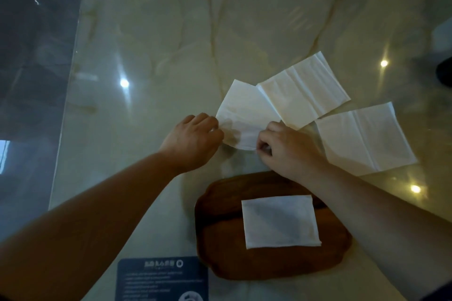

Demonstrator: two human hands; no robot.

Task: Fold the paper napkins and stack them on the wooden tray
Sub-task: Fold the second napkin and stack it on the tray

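Fingers (263, 140) pinching napkin (244, 115), both hands low

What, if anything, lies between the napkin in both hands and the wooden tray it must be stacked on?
Nothing visible blocks it. The napkin held by the left hand and right hand sits just beyond the wooden tray; only bare table separates them. One folded napkin already lies there.

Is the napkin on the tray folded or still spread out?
Folded: the napkin on the tray is a compact rectangle with layered edges, smaller than the spread napkins.
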